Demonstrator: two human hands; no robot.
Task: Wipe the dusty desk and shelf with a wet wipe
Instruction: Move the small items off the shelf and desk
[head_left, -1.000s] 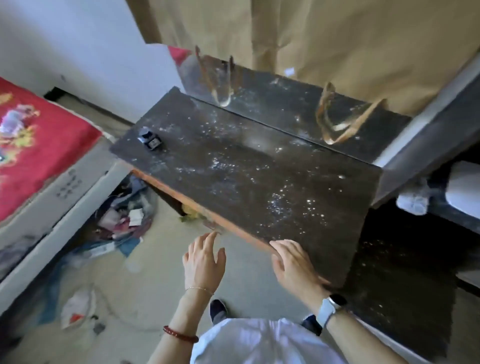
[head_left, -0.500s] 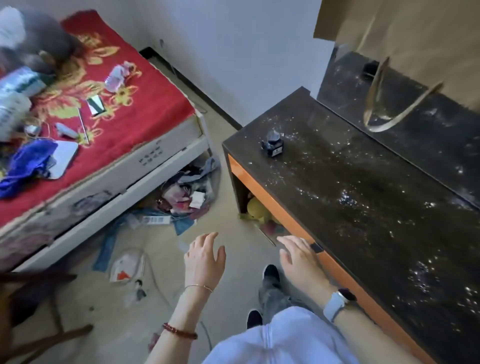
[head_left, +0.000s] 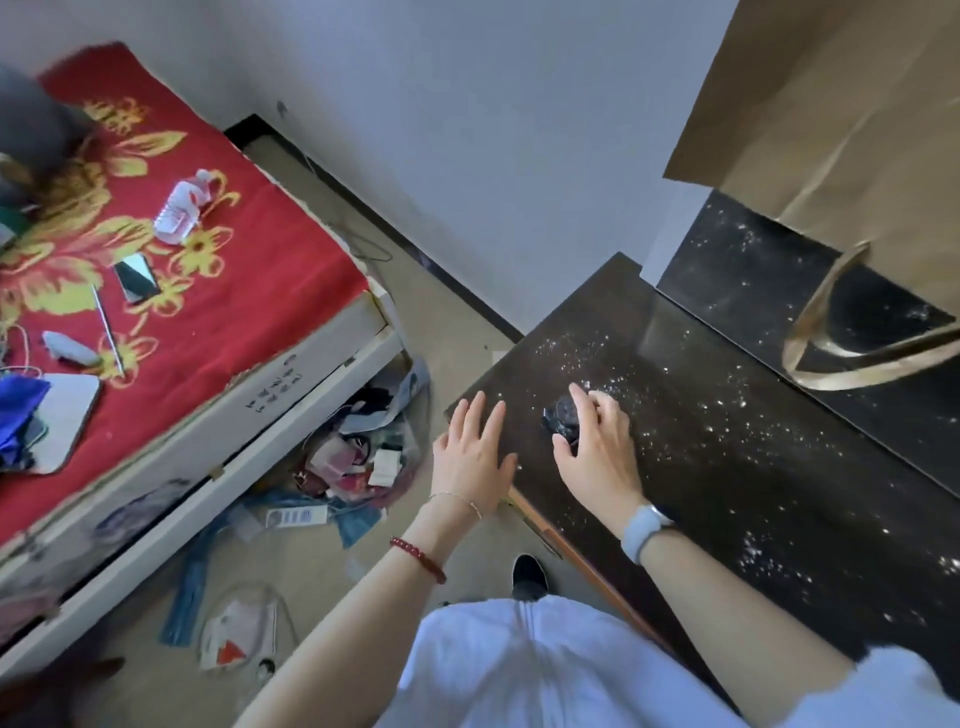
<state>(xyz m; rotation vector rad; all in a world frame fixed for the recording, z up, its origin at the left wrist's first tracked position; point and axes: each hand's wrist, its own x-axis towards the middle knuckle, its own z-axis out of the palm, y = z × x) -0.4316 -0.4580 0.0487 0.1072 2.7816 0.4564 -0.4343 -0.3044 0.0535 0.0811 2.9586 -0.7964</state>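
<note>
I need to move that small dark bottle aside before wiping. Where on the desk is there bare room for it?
The desk top is bare, only dusty, from the right hand, which grips the bottle, rightward to the raised shelf edge. The near left corner is taken by the left hand. The shelf's right part is crowded by the paper bag handle.

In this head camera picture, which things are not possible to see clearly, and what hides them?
- Small dark object on the desk, head view: the right hand curls round it and covers much of it, so what it is stays unclear.
- Wet wipe: none can be made out; the left hand is open.
- Brown paper bag: cut off by the top and right edges.
- Shelf: not identifiable.
</note>
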